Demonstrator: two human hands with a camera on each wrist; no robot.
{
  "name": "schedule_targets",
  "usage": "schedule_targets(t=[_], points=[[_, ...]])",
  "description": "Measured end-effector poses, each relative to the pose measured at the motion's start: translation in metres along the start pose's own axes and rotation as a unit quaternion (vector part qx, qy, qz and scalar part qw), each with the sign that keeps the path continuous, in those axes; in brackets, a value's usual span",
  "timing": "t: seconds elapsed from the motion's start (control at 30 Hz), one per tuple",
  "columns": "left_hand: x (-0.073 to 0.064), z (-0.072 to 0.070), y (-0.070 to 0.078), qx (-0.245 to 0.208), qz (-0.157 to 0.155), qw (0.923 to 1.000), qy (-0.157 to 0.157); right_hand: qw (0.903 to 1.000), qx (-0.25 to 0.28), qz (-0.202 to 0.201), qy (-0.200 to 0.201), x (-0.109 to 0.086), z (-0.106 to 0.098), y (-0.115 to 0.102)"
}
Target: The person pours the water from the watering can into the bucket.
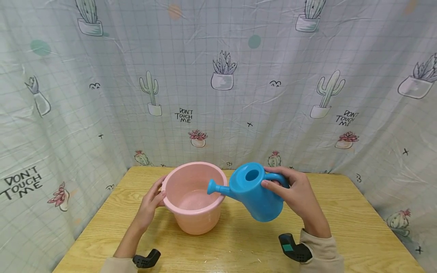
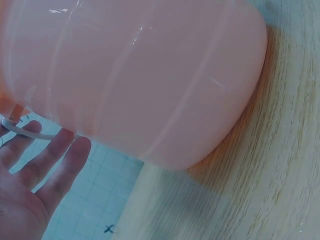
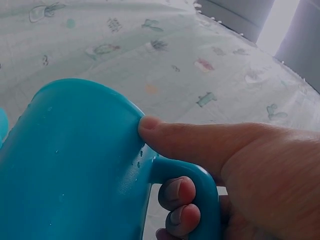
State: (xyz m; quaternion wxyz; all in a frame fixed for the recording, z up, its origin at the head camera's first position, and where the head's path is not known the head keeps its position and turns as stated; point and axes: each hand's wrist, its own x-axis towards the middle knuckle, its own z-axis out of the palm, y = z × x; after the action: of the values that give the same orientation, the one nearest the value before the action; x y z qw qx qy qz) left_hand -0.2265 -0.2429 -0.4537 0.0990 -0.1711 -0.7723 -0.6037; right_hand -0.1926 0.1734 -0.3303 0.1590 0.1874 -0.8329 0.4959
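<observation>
A blue watering can [image 1: 261, 203] tilts to the left just beside a pink bucket [image 1: 199, 223], its spout [image 1: 223, 190] reaching over the bucket's near right rim. The right hand [image 1: 296, 189] has a firm grip on the can's handle [image 1: 280, 178], fingers curled through the loop and thumb against the body; droplets [image 3: 62, 198] dot the blue side. The left hand [image 1: 150, 201] touches the bucket's left rim and outer side, its grip loose, fingers fairly straight and spread by a thin carrying loop [image 2: 37, 134]. The bucket stands upright on a pale yellow wood-grain worktop [image 1: 239, 252].

Around the worktop hangs a light checked cloth [image 1: 256, 110] printed with cacti, potted succulents and the words "Don't touch me", creased on the back and both sides. Above the cloth's edge, the right wrist view catches a bright strip of light [image 3: 280, 25] against grey.

Counted: one watering can, one bucket, two hands, two beige sleeves [image 1: 322, 252] and two black wrist devices [image 1: 295, 248].
</observation>
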Motion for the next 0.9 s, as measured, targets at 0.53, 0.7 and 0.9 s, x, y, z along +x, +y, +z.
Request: schedule_targets(t=[0.53, 0.7, 0.9], points=[[0.0024, -0.0009, -0.0022, 0.006, 0.007, 1.0000, 0.002, 0.9999, -0.004, -0.007, 0.007, 0.0007, 0.0019, 0.0000], [0.0026, -0.0015, -0.0035, 0.005, 0.011, 0.9999, 0.000, 0.9999, -0.007, -0.009, 0.010, 0.0001, 0.0028, 0.0004], [0.0029, -0.0020, -0.0052, 0.003, 0.014, 0.9999, -0.002, 0.9998, -0.006, -0.012, 0.013, 0.0000, 0.0036, -0.0008]])
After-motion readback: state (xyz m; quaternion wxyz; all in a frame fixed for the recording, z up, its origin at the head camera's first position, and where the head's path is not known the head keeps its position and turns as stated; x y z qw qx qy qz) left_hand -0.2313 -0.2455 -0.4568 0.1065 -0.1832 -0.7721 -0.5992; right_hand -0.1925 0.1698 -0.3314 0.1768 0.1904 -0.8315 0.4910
